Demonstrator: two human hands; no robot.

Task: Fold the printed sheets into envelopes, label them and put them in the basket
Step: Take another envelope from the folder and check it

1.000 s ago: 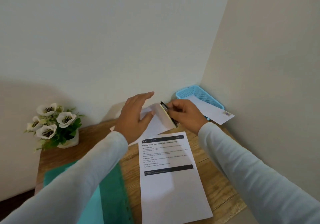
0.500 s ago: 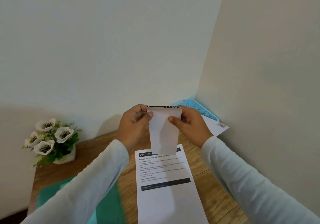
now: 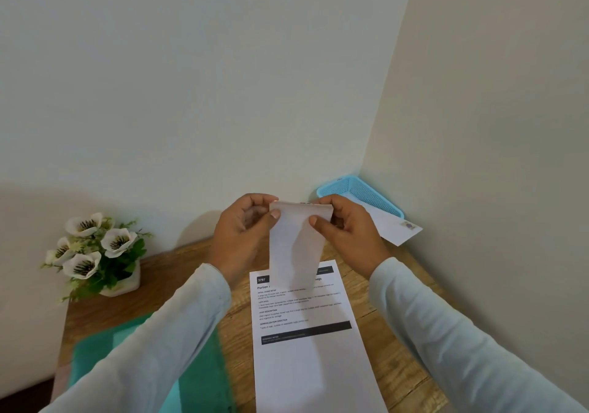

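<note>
Far to the left of the hands, a pot of artificial flowers (image 3: 92, 247) stands at the tabletop's (image 3: 404, 301) back corner. A green mat (image 3: 92, 358) lies nearer the person, under the left sleeve.

The left hand (image 3: 240, 237) and right hand (image 3: 350, 234) are raised above the tabletop. Each pinches an upper corner of a folded sheet (image 3: 294, 253) between thumb and curled fingers. The sheet hangs as a narrow strip between them, blank side toward the camera. A small dark thing peeps above its top edge; it may be a pen, but I cannot tell.

Directly below the hands, a second printed sheet (image 3: 315, 365) lies flat and unfolded. Behind and to the right of the right hand, the blue basket (image 3: 366, 194) sits in the corner. It holds one finished envelope (image 3: 395, 231), whose stamped end pokes over the rim.

So one envelope looks done. The held sheet seems folded but not yet in an envelope or labelled, and the flat sheet is untouched. No spare envelope shows in this view.

There is open room to the left of the hands and toward the person. To the right, the side wall (image 3: 494, 189) and back wall (image 3: 191, 93) close in on the basket. The tabletop's right edge runs close along the wall, so any reach to the basket will probably have to come from the left.
</note>
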